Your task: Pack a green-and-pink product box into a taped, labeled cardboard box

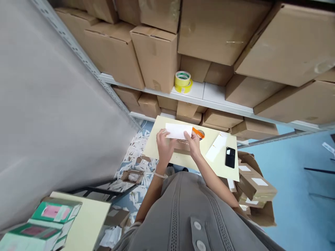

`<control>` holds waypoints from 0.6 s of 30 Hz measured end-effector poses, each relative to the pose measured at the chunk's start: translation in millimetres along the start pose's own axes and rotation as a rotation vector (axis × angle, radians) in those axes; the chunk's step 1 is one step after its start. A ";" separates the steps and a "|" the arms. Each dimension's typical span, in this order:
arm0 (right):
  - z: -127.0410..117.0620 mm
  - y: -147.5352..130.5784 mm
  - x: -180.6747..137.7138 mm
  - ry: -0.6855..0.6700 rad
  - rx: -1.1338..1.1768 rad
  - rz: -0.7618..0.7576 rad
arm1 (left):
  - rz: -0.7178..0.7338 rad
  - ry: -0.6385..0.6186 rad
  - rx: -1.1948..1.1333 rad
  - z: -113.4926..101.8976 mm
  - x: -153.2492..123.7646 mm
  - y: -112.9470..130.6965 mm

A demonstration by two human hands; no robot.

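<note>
A blank white label [179, 131] is stretched flat between my hands, above a small cardboard box [182, 147] on the cream table [154, 146]. My left hand [165, 148] pinches the label's left end; its fingers are slightly blurred. At the opposite end, my right hand [193, 143] grips the label with the thumb on top. Just beyond the right hand lies an orange-handled tool [198, 132], partly hidden, with a roll of tape beside it. Strips of white labels [217, 145] and a black phone [230, 157] rest on the table's right side.
Ahead, a metal shelf [217, 101] carries large cardboard boxes [155, 59] and yellow tape rolls [182, 82]. Labelled boxes [258, 183] stand at the right of the table. White paper strips [137, 146] litter the floor on the left. Green packages [53, 211] sit on another table lower left.
</note>
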State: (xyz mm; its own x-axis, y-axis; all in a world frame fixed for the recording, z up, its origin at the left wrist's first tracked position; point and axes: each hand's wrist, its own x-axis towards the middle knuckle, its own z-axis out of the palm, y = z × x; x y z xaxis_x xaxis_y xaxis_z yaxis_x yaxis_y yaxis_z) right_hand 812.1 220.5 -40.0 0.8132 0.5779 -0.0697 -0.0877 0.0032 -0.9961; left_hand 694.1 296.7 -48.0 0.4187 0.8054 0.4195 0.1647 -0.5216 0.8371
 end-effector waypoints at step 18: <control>-74.9 20.9 23.0 0.278 -0.167 -0.020 | -0.406 -0.210 -0.280 31.0 6.9 -17.4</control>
State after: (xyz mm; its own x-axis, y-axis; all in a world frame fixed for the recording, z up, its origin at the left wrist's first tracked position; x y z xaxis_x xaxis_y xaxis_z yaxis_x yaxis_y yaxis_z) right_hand 872.1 172.7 -66.4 0.9417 0.3341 -0.0387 0.0070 -0.1344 -0.9909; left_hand 721.8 302.7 -70.6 0.5453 0.8382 -0.0131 0.1182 -0.0614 0.9911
